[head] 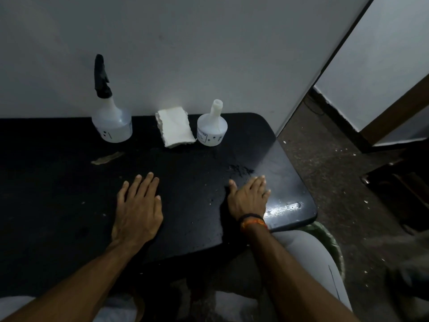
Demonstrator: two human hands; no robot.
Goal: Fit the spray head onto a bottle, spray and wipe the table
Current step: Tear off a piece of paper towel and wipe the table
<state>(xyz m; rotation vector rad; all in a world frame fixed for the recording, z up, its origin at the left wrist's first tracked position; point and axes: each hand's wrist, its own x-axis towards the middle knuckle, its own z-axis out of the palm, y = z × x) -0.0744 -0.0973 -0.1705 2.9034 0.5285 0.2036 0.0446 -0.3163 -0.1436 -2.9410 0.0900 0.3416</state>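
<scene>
**Spray head sits on the left bottle, both hands flat on the tabletop**

Spray head (101,76), black, is fitted on the translucent bottle (112,125) that we see upright near the far edge of the tabletop (58,194), close to the wall (209,54). A second bottle (212,129) stands open-necked further right along the same far edge, and a folded white cloth (174,126) lies between the two bottles, just beside the second one. We see our left hand (137,210) resting palm down near the middle of the tabletop, fingers straight and holding nothing. Our right hand (249,197) lies flat too, near the right edge, a dark and orange wristband (253,220) on its wrist. Wet spots (240,169) shine just beyond it.
</scene>
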